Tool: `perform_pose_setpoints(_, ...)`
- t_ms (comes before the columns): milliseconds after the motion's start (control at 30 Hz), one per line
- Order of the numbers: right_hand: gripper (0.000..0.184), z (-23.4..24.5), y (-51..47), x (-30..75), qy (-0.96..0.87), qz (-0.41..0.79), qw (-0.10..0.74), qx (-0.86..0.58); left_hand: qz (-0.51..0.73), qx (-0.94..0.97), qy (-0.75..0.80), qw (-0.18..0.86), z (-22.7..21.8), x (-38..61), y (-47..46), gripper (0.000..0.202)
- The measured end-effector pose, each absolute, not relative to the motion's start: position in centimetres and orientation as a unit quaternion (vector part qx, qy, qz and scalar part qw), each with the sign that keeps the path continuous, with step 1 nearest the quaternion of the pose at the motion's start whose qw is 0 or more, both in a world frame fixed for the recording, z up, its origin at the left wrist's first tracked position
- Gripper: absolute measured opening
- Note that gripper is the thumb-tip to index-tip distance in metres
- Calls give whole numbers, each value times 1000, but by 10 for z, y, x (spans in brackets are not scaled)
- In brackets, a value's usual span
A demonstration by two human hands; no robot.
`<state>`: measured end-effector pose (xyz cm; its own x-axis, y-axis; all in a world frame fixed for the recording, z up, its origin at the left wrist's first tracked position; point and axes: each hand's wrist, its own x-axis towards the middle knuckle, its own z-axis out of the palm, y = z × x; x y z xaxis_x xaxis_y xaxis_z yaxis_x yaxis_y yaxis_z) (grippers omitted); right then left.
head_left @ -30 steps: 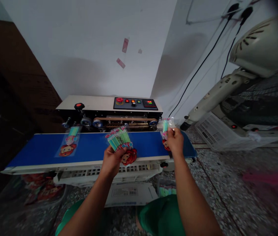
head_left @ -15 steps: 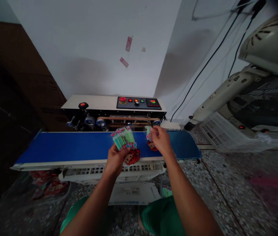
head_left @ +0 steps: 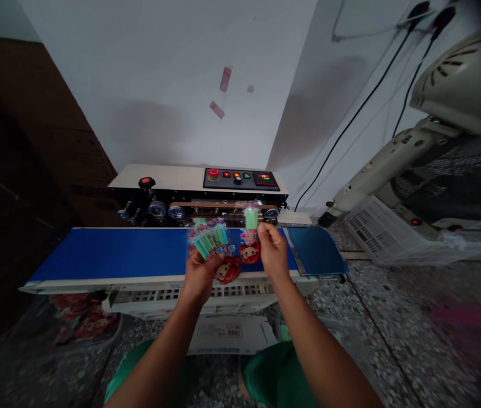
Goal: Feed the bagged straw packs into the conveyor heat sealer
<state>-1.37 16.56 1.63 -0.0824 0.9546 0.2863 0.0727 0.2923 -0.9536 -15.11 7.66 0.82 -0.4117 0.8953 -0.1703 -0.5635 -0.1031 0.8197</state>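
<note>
My left hand point(head_left: 200, 273) grips a fanned stack of clear packets point(head_left: 211, 241) with green and blue sticks inside and a red-haired cartoon head at the lower end. Between the thumb and fingers of my right hand point(head_left: 273, 249) is a single similar packet point(head_left: 251, 232), held upright with its top edge close to the belt-and-roller front of the band sealer point(head_left: 193, 180). Both hands are over the blue conveyor belt point(head_left: 130, 252). What exactly the sticks are I cannot tell.
The sealer's control panel point(head_left: 240, 178) has lit buttons and a display. Below the conveyor stand a white crate point(head_left: 150, 306), a carton point(head_left: 232, 334) and, at left, a tub of red packets point(head_left: 91, 326). A white plastic basket point(head_left: 371, 226) and a grey machine arm point(head_left: 363, 175) are at right.
My right hand has moved slightly left and turned its packet upright, raising the top toward the sealer's front. The stack in my left hand is more fanned out.
</note>
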Motion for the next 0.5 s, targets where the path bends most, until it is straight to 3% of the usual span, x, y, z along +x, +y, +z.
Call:
perform_pose_setpoints(200, 40, 10, 205, 51, -606, 218, 522, -558, 723, 172, 440, 503, 10, -153, 76, 31)
perform_pose_setpoints(400, 33, -3, 230, 85, -630, 85, 278, -721, 710, 179, 460, 502, 7, -152, 76, 30)
perform_pose_setpoints(500, 34, -4, 233, 71, -641, 74, 225, -730, 706, 182, 458, 509, 7, -151, 75, 30)
